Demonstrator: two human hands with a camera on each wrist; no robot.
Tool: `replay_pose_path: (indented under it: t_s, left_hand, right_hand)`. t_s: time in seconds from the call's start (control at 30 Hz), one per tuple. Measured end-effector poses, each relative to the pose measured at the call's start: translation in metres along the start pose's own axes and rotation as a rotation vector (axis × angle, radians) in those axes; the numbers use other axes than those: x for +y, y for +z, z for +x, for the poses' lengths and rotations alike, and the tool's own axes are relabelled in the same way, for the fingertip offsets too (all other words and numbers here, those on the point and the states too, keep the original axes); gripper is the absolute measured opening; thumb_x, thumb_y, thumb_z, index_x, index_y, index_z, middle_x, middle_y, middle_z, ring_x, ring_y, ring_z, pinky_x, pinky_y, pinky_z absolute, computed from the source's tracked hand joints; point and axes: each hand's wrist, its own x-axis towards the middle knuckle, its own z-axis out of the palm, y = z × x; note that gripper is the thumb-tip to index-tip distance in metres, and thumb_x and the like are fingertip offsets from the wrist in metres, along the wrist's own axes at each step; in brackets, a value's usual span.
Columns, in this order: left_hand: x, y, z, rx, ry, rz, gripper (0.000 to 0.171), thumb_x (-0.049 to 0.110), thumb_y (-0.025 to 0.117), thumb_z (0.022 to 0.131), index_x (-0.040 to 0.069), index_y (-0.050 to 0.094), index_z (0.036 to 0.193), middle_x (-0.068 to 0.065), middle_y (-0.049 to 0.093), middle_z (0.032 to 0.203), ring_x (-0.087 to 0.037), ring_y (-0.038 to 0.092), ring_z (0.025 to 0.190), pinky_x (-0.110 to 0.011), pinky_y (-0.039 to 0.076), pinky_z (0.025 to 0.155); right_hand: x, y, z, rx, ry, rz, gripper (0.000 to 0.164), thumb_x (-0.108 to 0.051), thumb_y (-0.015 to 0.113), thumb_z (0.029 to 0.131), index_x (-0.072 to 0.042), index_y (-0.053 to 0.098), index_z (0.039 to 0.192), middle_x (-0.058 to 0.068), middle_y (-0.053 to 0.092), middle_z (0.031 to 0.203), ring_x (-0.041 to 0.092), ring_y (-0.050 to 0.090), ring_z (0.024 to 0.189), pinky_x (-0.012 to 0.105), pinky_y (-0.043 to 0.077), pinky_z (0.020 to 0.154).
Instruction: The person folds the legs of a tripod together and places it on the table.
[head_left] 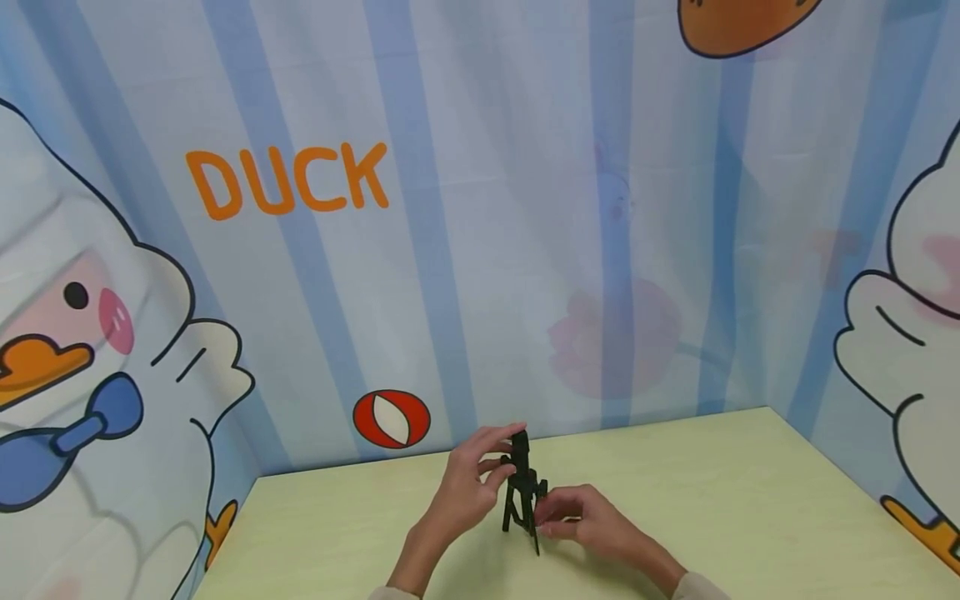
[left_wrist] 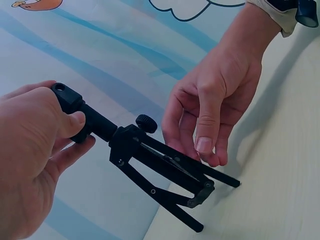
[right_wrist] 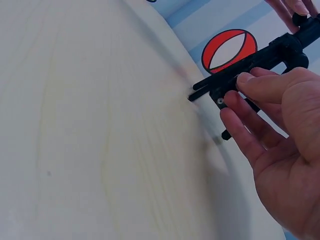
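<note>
A small black tripod stands roughly upright between the two hands, its legs partly spread. My left hand grips its head, fingers and thumb curled about the top. A round knob sticks out below the head in the left wrist view. My right hand is at the lower part, and its thumb and fingers pinch one leg in the right wrist view. Whether the feet touch the table I cannot tell. The fingers hide part of the legs in the right wrist view.
A pale wooden table lies under the hands. Behind it and along both sides hangs a blue-striped curtain printed with ducks, a red-and-white ball and orange lettering.
</note>
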Motion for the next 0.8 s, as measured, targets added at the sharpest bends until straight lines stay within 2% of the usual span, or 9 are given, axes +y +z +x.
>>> replay_pose_path:
  t_s: [0.17, 0.3, 0.4, 0.47, 0.6, 0.7, 0.8]
  left_hand:
    - [-0.002, -0.0008, -0.0002, 0.042, 0.023, 0.028, 0.071, -0.029, 0.058, 0.088, 0.02, 0.064, 0.139, 0.003, 0.065, 0.132, -0.024, 0.068, 0.113, -0.033, 0.059, 0.094]
    - [-0.0034, -0.0013, -0.0009, 0.062, 0.035, 0.048, 0.067, -0.032, 0.056, 0.086, 0.014, 0.066, 0.134, -0.002, 0.067, 0.131, -0.026, 0.067, 0.115, -0.039, 0.058, 0.097]
    - [-0.0028, -0.0017, -0.001, 0.068, 0.039, 0.05, 0.066, -0.032, 0.056, 0.086, 0.014, 0.066, 0.132, -0.003, 0.068, 0.129, -0.025, 0.068, 0.114, -0.041, 0.058, 0.099]
    - [-0.0021, -0.0019, -0.0008, 0.074, 0.051, 0.049, 0.065, -0.03, 0.056, 0.087, 0.016, 0.067, 0.131, -0.002, 0.068, 0.128, -0.024, 0.068, 0.113, -0.042, 0.057, 0.099]
    - [-0.002, -0.0016, -0.0004, 0.091, 0.118, 0.047, 0.057, -0.024, 0.058, 0.089, 0.016, 0.067, 0.13, -0.002, 0.068, 0.125, -0.023, 0.068, 0.112, -0.042, 0.059, 0.097]
    - [-0.0031, -0.0005, 0.0003, 0.106, 0.158, 0.07, 0.046, -0.012, 0.064, 0.093, 0.016, 0.068, 0.13, -0.002, 0.066, 0.126, -0.022, 0.067, 0.111, -0.041, 0.06, 0.095]
    - [-0.0044, 0.0012, 0.0011, 0.125, 0.165, 0.112, 0.039, 0.001, 0.073, 0.095, 0.019, 0.069, 0.129, 0.001, 0.064, 0.126, -0.019, 0.066, 0.109, -0.039, 0.061, 0.091]
  right_hand:
    - [-0.0035, -0.0049, -0.0016, 0.044, -0.002, -0.021, 0.015, -0.005, 0.072, 0.097, 0.005, 0.073, 0.108, 0.024, 0.072, 0.102, 0.019, 0.071, 0.092, 0.031, 0.062, 0.081]
    - [-0.0049, -0.0081, -0.0022, 0.095, 0.033, -0.04, 0.018, -0.008, 0.073, 0.097, 0.004, 0.072, 0.11, 0.018, 0.072, 0.1, 0.018, 0.07, 0.09, 0.031, 0.062, 0.076]
    - [-0.0054, -0.0087, -0.0022, 0.118, 0.052, -0.043, 0.021, -0.008, 0.073, 0.097, 0.006, 0.071, 0.113, 0.019, 0.071, 0.102, 0.017, 0.07, 0.091, 0.031, 0.062, 0.077]
    - [-0.0055, -0.0084, -0.0021, 0.122, 0.057, -0.037, 0.022, -0.007, 0.073, 0.097, 0.005, 0.07, 0.114, 0.02, 0.071, 0.104, 0.016, 0.07, 0.093, 0.03, 0.061, 0.079]
    - [-0.0044, -0.0071, -0.001, 0.108, 0.069, -0.021, 0.019, -0.005, 0.071, 0.098, 0.0, 0.071, 0.116, 0.02, 0.07, 0.11, 0.018, 0.069, 0.098, 0.03, 0.06, 0.085]
    - [-0.0036, -0.0059, -0.0001, 0.095, 0.078, -0.001, 0.02, -0.006, 0.071, 0.098, -0.002, 0.071, 0.118, 0.017, 0.07, 0.113, 0.022, 0.068, 0.101, 0.03, 0.059, 0.088]
    - [-0.0033, -0.004, 0.0006, 0.08, 0.068, 0.025, 0.022, -0.005, 0.07, 0.099, 0.0, 0.069, 0.12, 0.019, 0.069, 0.115, 0.026, 0.069, 0.104, 0.03, 0.06, 0.089]
